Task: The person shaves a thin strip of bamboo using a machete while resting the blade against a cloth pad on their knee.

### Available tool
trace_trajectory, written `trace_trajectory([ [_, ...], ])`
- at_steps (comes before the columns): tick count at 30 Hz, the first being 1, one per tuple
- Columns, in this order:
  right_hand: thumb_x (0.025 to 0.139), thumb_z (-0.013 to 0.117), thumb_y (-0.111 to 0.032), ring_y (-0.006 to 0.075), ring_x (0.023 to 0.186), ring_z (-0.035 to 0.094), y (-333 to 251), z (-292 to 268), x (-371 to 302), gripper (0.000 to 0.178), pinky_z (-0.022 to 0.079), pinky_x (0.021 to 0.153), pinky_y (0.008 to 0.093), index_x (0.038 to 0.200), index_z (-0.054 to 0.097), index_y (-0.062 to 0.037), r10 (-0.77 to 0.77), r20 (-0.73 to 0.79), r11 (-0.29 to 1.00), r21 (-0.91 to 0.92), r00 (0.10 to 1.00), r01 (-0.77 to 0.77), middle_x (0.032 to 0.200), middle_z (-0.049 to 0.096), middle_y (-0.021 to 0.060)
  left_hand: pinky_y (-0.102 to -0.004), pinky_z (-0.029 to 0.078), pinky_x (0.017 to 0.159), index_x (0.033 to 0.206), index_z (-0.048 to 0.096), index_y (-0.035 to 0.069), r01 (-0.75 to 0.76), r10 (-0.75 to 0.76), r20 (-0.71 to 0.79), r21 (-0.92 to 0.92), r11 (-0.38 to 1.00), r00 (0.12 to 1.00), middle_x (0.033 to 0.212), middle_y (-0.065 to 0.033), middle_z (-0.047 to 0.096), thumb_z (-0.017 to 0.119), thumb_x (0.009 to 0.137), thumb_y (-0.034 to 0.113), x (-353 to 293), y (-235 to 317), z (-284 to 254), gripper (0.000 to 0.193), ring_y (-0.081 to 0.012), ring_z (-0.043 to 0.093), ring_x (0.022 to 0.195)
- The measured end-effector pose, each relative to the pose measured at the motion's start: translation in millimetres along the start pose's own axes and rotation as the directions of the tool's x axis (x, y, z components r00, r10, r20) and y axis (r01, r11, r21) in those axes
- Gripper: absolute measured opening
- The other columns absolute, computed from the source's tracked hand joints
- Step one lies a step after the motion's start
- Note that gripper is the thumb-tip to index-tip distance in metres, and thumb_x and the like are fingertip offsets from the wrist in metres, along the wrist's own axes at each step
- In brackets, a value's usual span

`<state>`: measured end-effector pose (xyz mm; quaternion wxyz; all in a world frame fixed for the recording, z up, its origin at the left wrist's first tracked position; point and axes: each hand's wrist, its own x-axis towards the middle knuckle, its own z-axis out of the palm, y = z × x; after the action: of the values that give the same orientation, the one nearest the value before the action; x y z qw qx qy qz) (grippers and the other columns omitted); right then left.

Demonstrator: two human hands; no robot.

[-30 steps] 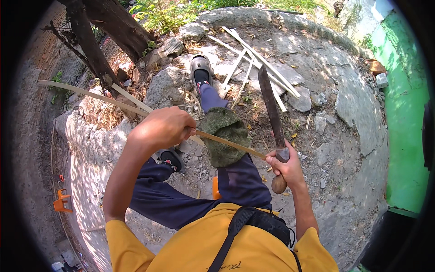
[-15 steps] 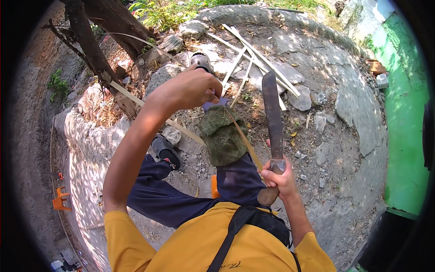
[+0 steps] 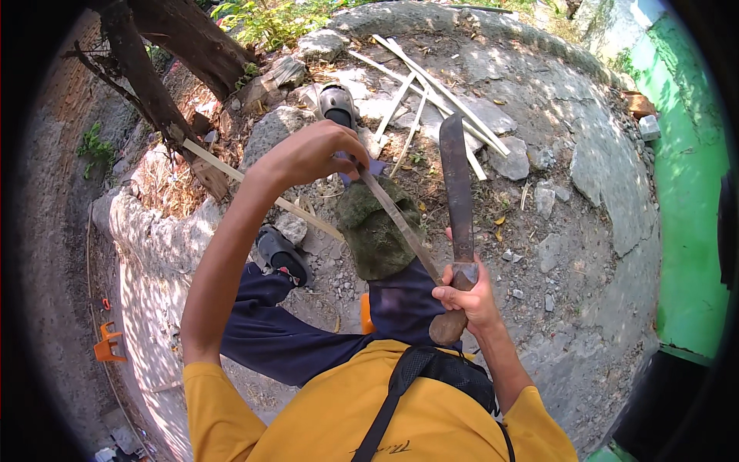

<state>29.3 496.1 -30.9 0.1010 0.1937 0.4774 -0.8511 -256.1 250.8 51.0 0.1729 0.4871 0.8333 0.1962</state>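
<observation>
- Currently your left hand (image 3: 327, 154) has its fingers bent down, thumb and fingertips pinching the upper end of a thin, flat, greyish-brown strip (image 3: 399, 222).
- That strip slants between your two hands, across a mossy-green folded cloth pad (image 3: 369, 250) over your leg; you can't tell whether they touch.
- Your right hand (image 3: 473, 299) is closed around a broad dark-bladed machete (image 3: 457, 189), blade pointing up and away, its rounded brown wooden handle end (image 3: 448, 328) below your palm; the same hand's thumb and finger pinch the strip's lower end.
- Beyond both hands, several long pale strips (image 3: 485, 131) lie crossed on the ground.
- Another pale, straight strip (image 3: 308, 218) passes behind your left forearm.
- Just beyond your left hand sits your grey shoe (image 3: 336, 98).
</observation>
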Motion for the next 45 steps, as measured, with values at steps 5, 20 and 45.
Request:
trace_trajectory([
  [5,0.076,0.086,0.009,0.0053,0.058,0.047,0,1,-1,0.112,0.043,0.054,0.0237,0.168,0.027,-0.0147,0.02,0.087,0.996,0.086,0.996,-0.028,0.092,0.058,-0.0012,-0.0452,0.058,0.1,0.114,0.081,0.008,0.038,-0.036,0.039,-0.053,0.998,0.999,0.115,-0.0122,0.077,0.073,0.093,0.006,0,-1,8,0.022,-0.0293,0.074,0.108],
  [20,0.08,0.087,0.006,0.0059,0.058,0.05,-14,15,-5,0.108,0.043,0.052,0.0237,0.168,0.027,-0.0139,-0.008,0.063,0.967,0.254,0.998,-0.008,0.092,0.061,0.0001,-0.0409,0.059,0.098,0.152,0.042,-0.005,-0.318,-0.607,-0.13,-0.924,-0.213,0.784,0.141,-0.0186,0.058,0.062,0.108,0.02,-67,112,164,0.054,-0.0272,0.067,0.12],
  [45,0.081,0.092,-0.009,0.0074,0.058,0.057,-12,19,-9,0.104,0.045,0.052,0.0221,0.165,0.031,-0.0076,-0.064,0.064,0.989,-0.132,0.996,0.072,0.087,0.07,0.0055,-0.0403,0.064,0.087,0.131,0.067,-0.006,-0.294,-0.451,-0.144,-0.913,-0.283,0.881,0.103,-0.0103,0.075,0.074,0.102,0.028,-72,128,190,0.045,-0.0246,0.076,0.095],
])
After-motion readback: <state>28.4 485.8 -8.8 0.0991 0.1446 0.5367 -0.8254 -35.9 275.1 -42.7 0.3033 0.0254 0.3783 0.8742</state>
